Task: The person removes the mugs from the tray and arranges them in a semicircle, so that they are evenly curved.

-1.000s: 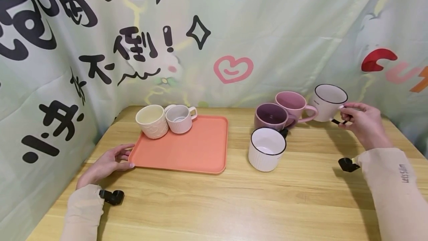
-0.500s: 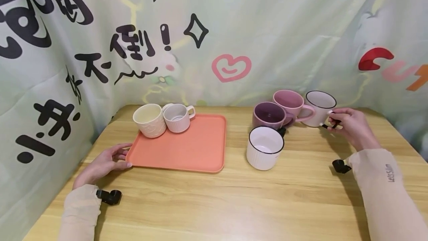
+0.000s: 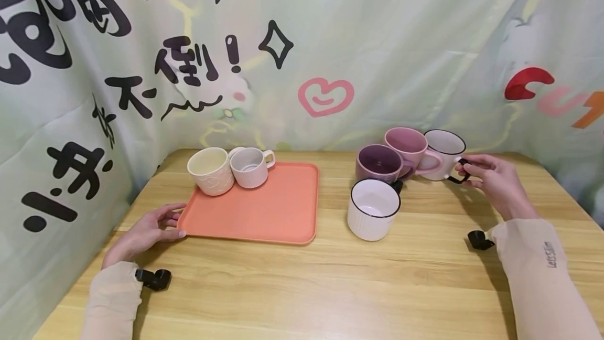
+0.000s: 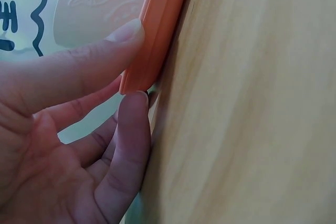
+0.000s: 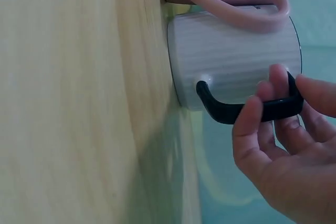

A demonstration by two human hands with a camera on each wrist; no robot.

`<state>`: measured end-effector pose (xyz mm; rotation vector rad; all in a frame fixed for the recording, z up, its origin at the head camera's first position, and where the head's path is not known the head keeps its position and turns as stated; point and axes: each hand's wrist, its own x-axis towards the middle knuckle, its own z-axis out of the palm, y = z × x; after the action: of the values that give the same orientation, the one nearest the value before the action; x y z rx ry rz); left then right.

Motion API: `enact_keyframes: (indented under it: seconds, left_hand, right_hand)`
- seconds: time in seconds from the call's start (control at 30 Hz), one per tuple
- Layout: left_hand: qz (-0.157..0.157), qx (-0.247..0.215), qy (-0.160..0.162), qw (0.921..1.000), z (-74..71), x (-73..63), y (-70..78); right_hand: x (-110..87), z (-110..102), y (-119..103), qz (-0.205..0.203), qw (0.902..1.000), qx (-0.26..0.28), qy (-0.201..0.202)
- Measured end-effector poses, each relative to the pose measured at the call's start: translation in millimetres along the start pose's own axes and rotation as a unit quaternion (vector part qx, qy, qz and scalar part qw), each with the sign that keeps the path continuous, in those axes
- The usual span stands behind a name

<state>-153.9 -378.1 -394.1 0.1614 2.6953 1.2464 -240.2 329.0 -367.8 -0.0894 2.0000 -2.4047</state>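
Observation:
My right hand (image 3: 495,180) grips the black handle (image 5: 226,113) of a white ribbed mug (image 5: 236,56) with a black rim. That mug is upright at the back right, beside a pink mug (image 3: 407,140) whose handle overlaps it in the head view. At the left, my left hand (image 3: 146,232) holds the near left corner of an orange tray (image 3: 255,219), thumb on its rim and fingers curled at the corner. A cream mug (image 3: 211,172) and a small pale ribbed cup (image 3: 250,168) stand on the tray's far left part.
A dark purple mug (image 3: 379,164) stands in front of the pink one. Nearer is another white ribbed mug (image 3: 373,219) with a black rim, its black handle (image 3: 398,187) turned to the back. A printed curtain (image 3: 401,41) hangs behind the wooden table (image 3: 283,287).
My right hand has brought the white mug leftward and down, close beside the pink mug. The left hand stays at the tray corner. The head view has shifted slightly.

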Motion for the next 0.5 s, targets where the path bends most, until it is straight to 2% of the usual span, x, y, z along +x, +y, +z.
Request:
enact_keyframes:
  seconds: [0.3, 0.5]
  left_hand:
    - [0.009, -0.015, -0.001, 0.9998, -2.2, -1.6, 0.1]
    - [0.006, -0.015, -0.002, 0.9999, -2.3, -1.9, -0.5]
  right_hand:
    - [-1.5, -0.9, -0.8, 0.013, 0.9989, -0.045, 0.002]
    - [-2.2, -2.5, 1.9, 0.004, 0.9995, -0.032, -0.007]
